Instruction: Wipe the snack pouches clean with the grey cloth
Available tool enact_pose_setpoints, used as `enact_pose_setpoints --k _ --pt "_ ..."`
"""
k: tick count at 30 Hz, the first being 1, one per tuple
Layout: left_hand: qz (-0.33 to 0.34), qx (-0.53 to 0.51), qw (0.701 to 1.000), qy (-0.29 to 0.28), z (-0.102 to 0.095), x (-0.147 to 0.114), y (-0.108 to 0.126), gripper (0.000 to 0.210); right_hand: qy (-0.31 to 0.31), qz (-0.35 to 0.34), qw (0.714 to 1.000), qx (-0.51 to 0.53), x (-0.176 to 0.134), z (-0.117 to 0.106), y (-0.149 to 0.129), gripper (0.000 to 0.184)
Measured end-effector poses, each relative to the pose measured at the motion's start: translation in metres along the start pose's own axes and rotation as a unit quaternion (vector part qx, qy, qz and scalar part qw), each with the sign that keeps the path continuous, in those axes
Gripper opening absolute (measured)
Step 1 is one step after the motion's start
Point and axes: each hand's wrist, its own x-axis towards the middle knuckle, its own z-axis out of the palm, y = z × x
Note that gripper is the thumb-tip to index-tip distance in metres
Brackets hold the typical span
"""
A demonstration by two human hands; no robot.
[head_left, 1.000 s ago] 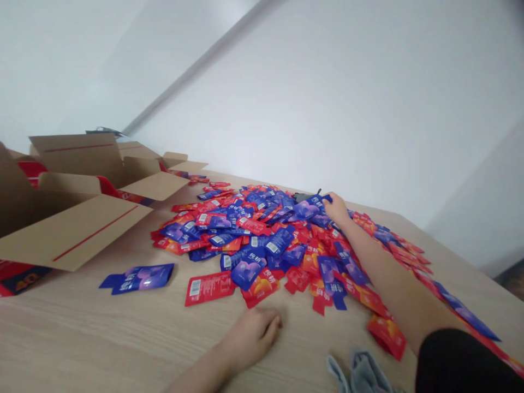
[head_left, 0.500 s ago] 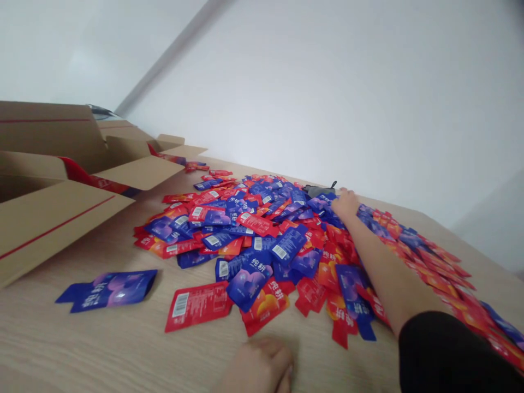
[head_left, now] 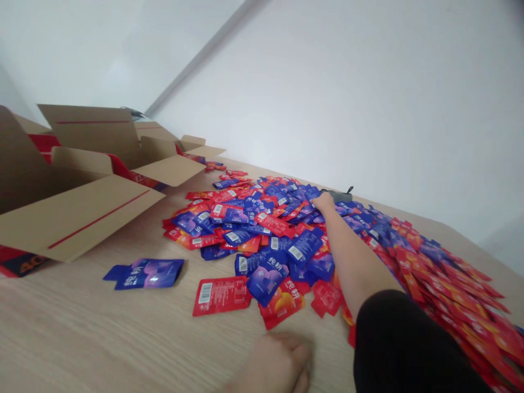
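Note:
My left hand [head_left: 278, 363] rests on the table at the bottom, its fingers curled into a loose fist. Nothing sticks out of it. Just beyond it lie a red pouch with orange fruit [head_left: 282, 303] and a blue pouch with purple fruit [head_left: 267, 281]. My right arm stretches across the heap of red and blue pouches [head_left: 245, 218]. At the heap's far side, my right hand [head_left: 324, 202] touches blue pouches, its fingers pointing left. Its fingertips are too small and blurred to show a grip. A dark grey object with a black loop [head_left: 341, 196] lies just behind that hand.
Open cardboard boxes [head_left: 102, 213] with spread flaps stand at the left. A blue pouch [head_left: 149, 274] and a red pouch [head_left: 222, 295] lie apart from the heap. Overlapping rows of pouches [head_left: 454, 289] extend along the right. A white wall [head_left: 347, 98] rises behind the table.
My right hand has moved left across the back of the heap, from the right of the dark grey object to its left. The view has turned, showing more of the boxes. My left hand stays curled.

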Motion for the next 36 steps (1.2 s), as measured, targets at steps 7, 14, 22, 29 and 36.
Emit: enact_pose_setpoints --k 7,14,22,29,36 --pt "-0.035 -0.076 0.993 0.078 -0.023 -0.007 0.010 0.018 -0.031 -0.066 0.997 0.005 -0.069 -0.074 0.000 0.028" --pt "-0.077 -0.105 0.957 0.258 -0.053 -0.010 0.034 0.027 -0.059 -0.202 0.975 -0.077 -0.255 -0.126 0.048 0.032" --pt "-0.080 0.122 0.989 0.030 -0.068 -0.017 0.106 0.025 -0.236 -0.319 0.914 -0.090 -0.410 -0.076 0.090 0.054" --pt "-0.167 0.173 0.962 -0.131 -0.020 -0.039 0.111 0.055 -0.120 -0.208 0.968 -0.073 -0.445 -0.135 0.138 0.065" --pt "-0.190 0.205 0.954 -0.108 -0.012 -0.040 0.115 0.054 -0.101 -0.136 0.981 -0.094 -0.491 -0.117 0.179 0.050"
